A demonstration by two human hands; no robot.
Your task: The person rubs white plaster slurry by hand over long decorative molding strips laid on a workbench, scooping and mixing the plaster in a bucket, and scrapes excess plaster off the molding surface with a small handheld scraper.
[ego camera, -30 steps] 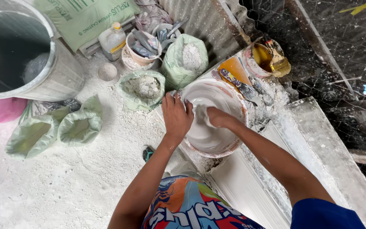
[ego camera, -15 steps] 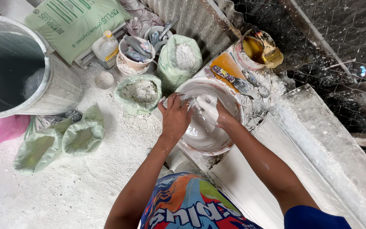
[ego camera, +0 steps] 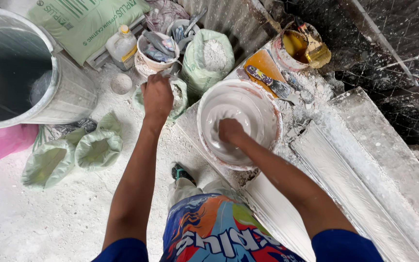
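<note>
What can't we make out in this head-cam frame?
- Right hand: fingers sunk in white mix in the bowl; grip unreadable.
- Left hand: covers the small green bag; its contents and what the fingers hold are hidden.
- Grey drum: cut off by the left edge, inside in shadow.
- Tool tub: contents too small.

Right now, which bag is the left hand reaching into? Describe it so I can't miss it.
Start at the big white mixing bowl holding the right hand. Just left of it sits a small open green bag of white powder, under the left hand. It is lower and smaller than the taller green bag behind.
</note>
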